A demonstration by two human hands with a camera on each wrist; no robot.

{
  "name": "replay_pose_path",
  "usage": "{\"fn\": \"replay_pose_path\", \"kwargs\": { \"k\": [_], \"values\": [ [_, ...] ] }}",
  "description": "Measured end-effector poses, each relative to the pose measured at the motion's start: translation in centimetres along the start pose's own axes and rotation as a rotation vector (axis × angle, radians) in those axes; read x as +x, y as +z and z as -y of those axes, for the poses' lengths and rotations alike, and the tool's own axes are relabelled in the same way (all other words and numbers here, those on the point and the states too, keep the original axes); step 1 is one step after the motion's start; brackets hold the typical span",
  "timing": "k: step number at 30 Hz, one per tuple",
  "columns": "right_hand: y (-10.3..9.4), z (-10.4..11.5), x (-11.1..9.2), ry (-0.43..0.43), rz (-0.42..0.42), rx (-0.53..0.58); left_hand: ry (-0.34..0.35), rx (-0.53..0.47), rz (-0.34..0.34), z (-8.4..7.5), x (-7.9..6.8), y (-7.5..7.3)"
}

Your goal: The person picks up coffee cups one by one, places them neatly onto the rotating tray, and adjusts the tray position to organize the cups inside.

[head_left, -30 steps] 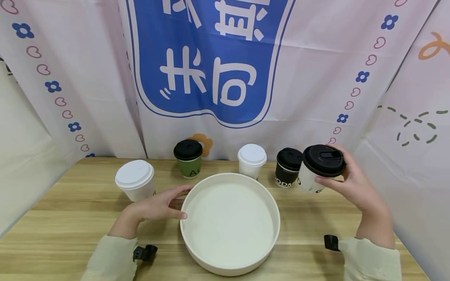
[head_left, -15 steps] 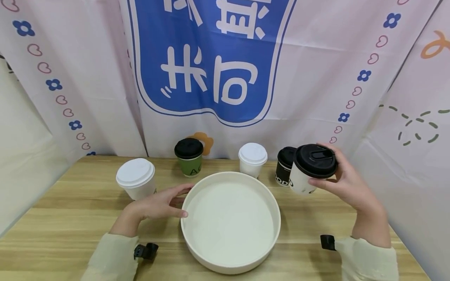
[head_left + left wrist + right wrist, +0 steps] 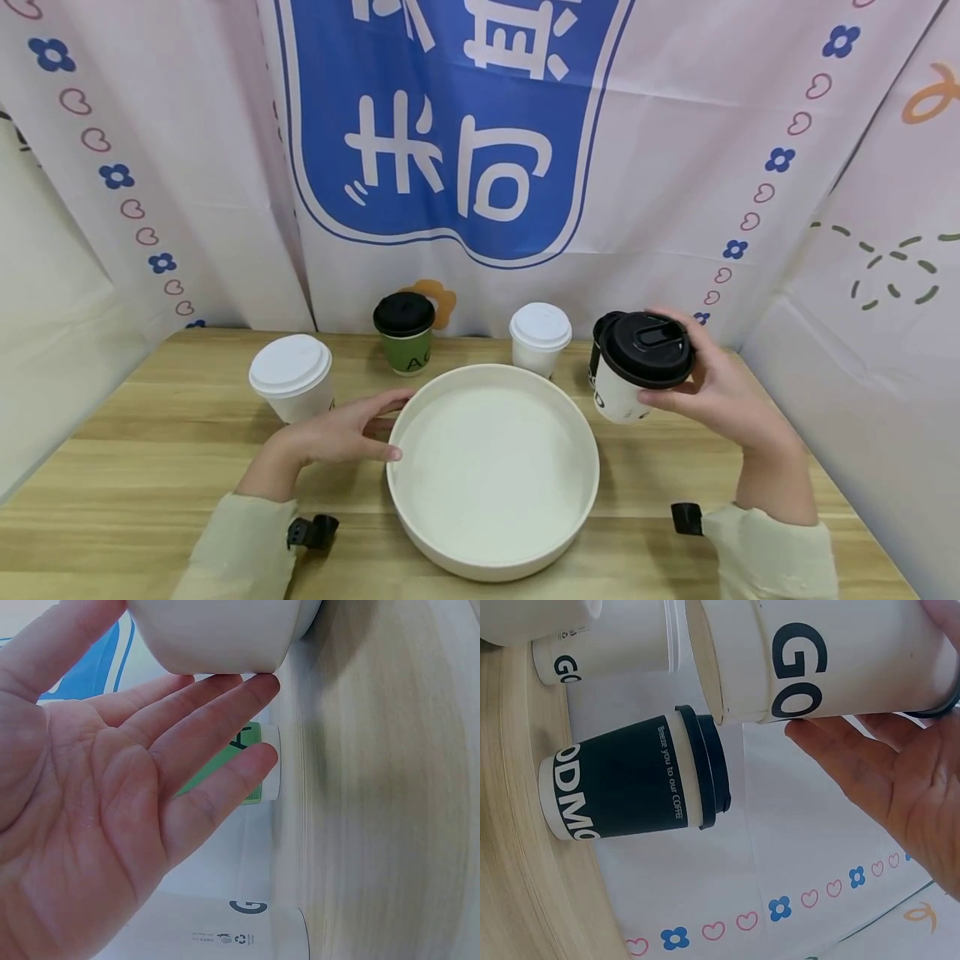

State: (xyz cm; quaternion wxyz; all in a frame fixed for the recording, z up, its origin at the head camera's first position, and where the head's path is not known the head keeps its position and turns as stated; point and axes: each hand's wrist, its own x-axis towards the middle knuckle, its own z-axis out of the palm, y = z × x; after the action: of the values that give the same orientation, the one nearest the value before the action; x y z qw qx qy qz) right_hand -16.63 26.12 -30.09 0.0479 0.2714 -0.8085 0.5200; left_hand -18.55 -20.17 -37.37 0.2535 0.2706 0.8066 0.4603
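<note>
My right hand [image 3: 716, 392] grips a white paper coffee cup [image 3: 855, 660] with a black lid [image 3: 647, 350], fingers and thumb round its upper part. In the right wrist view its bottom is off the table, and "GO" shows on its side. Behind it stands a smaller black paper cup [image 3: 626, 784], partly hidden in the head view. My left hand [image 3: 341, 433] rests against the left side of a round cream tray [image 3: 397, 500]. Its fingers [image 3: 217, 716] lie fairly straight against the tray's outer wall, and the thumb touches the rim.
A large white-lidded cup [image 3: 291, 375] stands left of the tray, behind my left wrist. Along the back are a green cup [image 3: 405, 337] with a black lid and a small white cup [image 3: 540, 337]. A printed cloth [image 3: 660, 167] hangs behind the wooden table [image 3: 112, 467].
My right hand has carried the black-lidded white cup leftward towards the tray, so it now covers more of the black cup. The left hand stays at the tray.
</note>
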Motion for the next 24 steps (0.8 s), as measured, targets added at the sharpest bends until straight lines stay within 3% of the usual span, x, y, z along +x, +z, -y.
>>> {"fn": "replay_pose_path", "kwargs": {
  "k": [14,24],
  "values": [
    [1.6,0.6,0.6,-0.115,0.131,0.145,0.031,-0.007,0.005,0.0,0.1,0.0],
    [3.1,1.1,1.2,-0.084,0.228,0.136,0.035,-0.019,0.010,0.1,0.1,0.0]
  ]
}}
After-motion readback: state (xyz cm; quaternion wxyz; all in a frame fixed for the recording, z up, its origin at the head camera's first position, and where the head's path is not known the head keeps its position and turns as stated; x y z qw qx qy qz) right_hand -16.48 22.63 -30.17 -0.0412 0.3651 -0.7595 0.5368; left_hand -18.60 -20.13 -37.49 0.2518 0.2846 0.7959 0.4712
